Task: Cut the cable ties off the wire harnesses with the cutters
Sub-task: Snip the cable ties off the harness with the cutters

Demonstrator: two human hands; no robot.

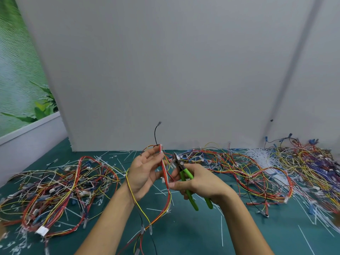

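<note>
Presently the left grip (145, 170) holds a wire harness (163, 166) upright; the right grip (198, 183) clasps the cutters (183, 176) (green-handled), tip just beside it.

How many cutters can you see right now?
1: green-handled cutters in the right hand, nose beside the harness held by the left hand. More could be hidden under the wire heaps.

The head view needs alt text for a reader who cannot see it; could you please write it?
A person's left hand holds a multicoloured wire harness upright while the right hand grips green-handled cutters beside it. Tangled harnesses and white cable ties litter the green table around them.
</note>
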